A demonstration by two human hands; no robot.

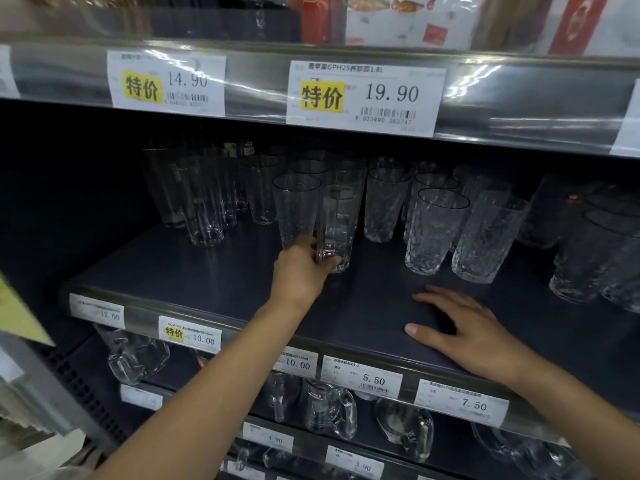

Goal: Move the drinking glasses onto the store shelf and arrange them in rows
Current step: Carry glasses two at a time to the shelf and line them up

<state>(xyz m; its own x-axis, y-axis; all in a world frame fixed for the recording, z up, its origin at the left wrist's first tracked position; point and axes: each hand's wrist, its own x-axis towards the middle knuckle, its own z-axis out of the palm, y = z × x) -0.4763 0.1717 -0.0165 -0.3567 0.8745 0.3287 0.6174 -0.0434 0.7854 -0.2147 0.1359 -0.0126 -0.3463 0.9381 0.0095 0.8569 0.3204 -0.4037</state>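
Observation:
My left hand (pixel 300 271) grips the base of a clear tall drinking glass (pixel 337 223) that stands on the dark store shelf (pixel 207 271), in front of a textured glass (pixel 294 206). Several more clear glasses stand in rows behind and to both sides, such as a smooth one (pixel 202 202) on the left and textured ones (pixel 433 230) (pixel 485 237) on the right. My right hand (pixel 464 334) rests flat on the shelf's front part, fingers spread, holding nothing.
The upper shelf edge with price tags (pixel 363 95) hangs low above the glasses. Glass mugs (pixel 329 407) and jugs stand on the shelves below. More textured glasses (pixel 588 251) crowd the far right. The shelf's front rail carries price labels (pixel 362 375).

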